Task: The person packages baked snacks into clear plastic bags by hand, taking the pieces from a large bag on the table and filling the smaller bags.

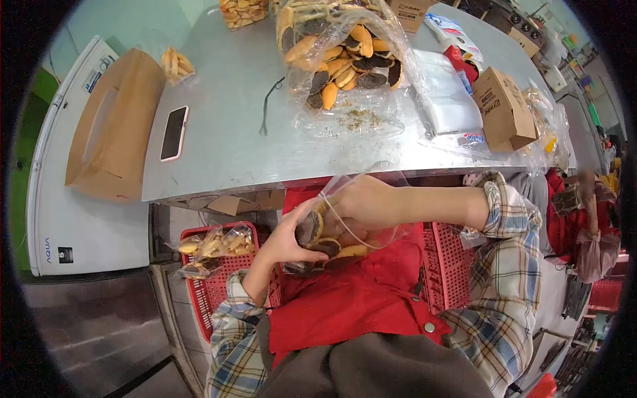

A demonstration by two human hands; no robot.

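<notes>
A clear plastic bag [381, 237] is held in front of my red apron, with oval golden pastries [350, 251] inside, several of them dark on one face. My left hand [290, 240] is closed around the bag's left side, thumb across the front. My right hand [358, 201] reaches into the bag's mouth from the right; its fingers look curled down over the pastries, and what they hold is hidden behind plastic and glare. On the table above lies a large open clear bag [410, 56] with a heap of the same pastries [358, 66] spilling toward me.
On the metal table [225, 132] lie a phone [174, 134], a black strip [268, 106], a stack of clear bags [446, 93] and a small carton [503, 109]. A brown box [119, 126] stands left. Red baskets [202, 292] flank my lap, the left one holding filled bags [219, 242].
</notes>
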